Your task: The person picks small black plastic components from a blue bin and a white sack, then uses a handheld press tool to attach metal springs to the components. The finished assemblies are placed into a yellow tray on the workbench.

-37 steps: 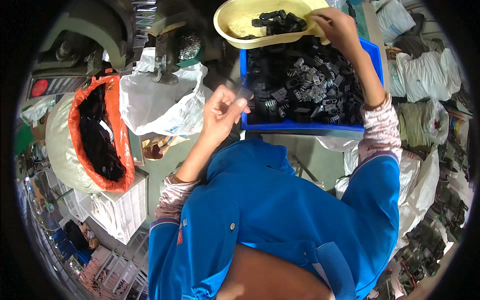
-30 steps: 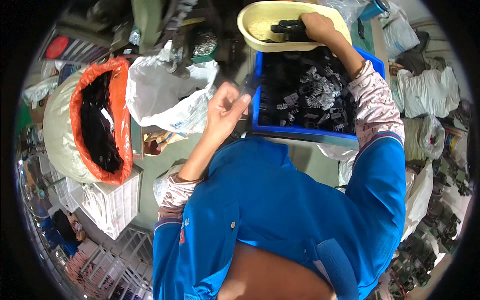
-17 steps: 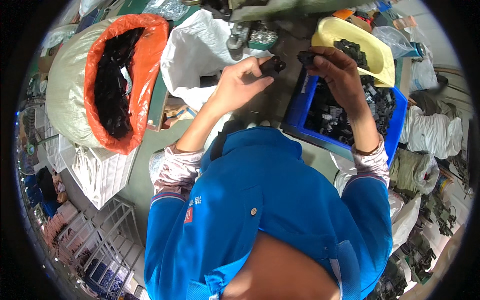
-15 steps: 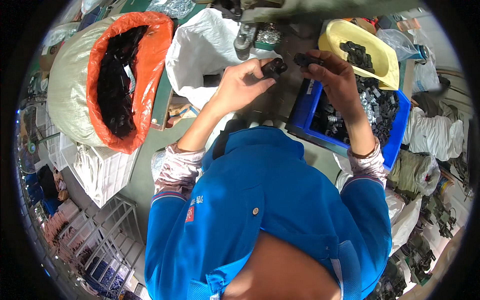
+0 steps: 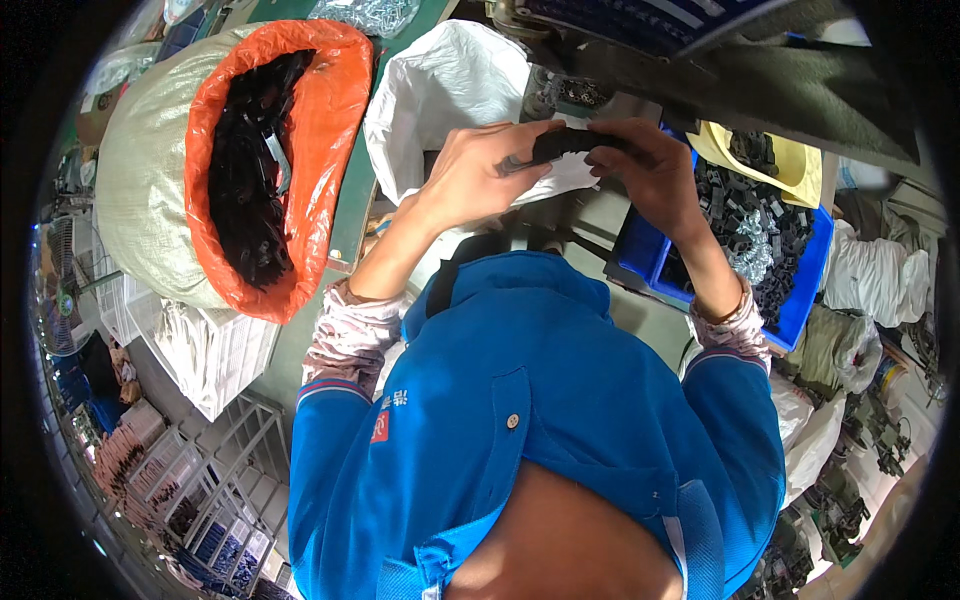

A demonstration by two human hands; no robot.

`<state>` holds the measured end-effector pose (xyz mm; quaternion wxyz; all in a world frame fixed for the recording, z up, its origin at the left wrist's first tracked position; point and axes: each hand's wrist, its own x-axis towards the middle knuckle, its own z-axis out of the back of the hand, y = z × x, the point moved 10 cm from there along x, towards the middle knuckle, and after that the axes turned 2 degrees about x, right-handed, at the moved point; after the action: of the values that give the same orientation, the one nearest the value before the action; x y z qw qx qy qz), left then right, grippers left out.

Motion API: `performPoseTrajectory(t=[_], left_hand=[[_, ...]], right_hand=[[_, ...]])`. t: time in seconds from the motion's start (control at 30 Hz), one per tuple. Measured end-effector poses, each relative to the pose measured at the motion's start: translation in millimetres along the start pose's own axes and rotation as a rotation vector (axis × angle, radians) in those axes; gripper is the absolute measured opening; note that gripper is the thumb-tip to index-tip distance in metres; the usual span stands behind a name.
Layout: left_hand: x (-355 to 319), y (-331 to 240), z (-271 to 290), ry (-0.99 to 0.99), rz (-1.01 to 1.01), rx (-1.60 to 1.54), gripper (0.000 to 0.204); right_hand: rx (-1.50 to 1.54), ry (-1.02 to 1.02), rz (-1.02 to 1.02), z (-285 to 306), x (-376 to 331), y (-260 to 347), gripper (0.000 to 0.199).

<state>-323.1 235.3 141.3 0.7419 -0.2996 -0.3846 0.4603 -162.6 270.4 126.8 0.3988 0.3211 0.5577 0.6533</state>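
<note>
In front of my chest, both hands meet at a dark black part point(image 5: 563, 146), probably plastic, that spans the gap between them. My left hand point(image 5: 478, 178) is closed on its left end, thumb below and fingers above. Shadow falls over my right hand point(image 5: 655, 178), whose fingers and thumb pinch the right end. Whether this is one piece or two pressed together, I cannot tell. Behind my left hand stands an open white woven sack point(image 5: 450, 75). Beside my right wrist is a blue bin point(image 5: 808, 275) of small black parts and shiny metal pieces.
A big sack with an orange liner point(image 5: 335, 130), full of black parts, stands at the left. A yellow tub point(image 5: 803, 170) with black pieces rests at the blue bin's far end. Dark machinery point(image 5: 760, 85) overhangs the far right, close beyond my hands. White crates point(image 5: 215, 360) stand lower left.
My hands, each with its own black piece before, have come together at the black part. The view has shifted, and dark machinery now covers more of the far right.
</note>
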Motion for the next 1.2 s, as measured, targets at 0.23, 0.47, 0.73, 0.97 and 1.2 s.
performPoseTrajectory(t=[0.23,0.47,0.73,0.97,1.2], left_hand=[[14.5,3.5,15.3,0.069,-0.16,0.188,0.042],[34.3,-2.2,42.1,0.106,-0.275,0.256,0.04],[55.6,32.4,22.1,0.227,-0.167,0.249,0.039],[57.1,30.8,31.6,0.23,-0.252,0.289,0.029],[51.6,34.6,31.1,0.295,-0.108,0.278,0.019]], right_hand=[[-0.142,-0.068,0.13,-18.9,17.4,6.3,0.026],[-0.18,-0.201,0.245,-24.3,32.4,27.8,0.022],[-0.036,-0.231,0.174,-11.4,44.3,-5.7,0.016],[-0.142,-0.204,0.012,-8.2,45.3,-23.2,0.028],[-0.067,-0.16,-0.023,-7.8,48.4,-18.7,0.028]])
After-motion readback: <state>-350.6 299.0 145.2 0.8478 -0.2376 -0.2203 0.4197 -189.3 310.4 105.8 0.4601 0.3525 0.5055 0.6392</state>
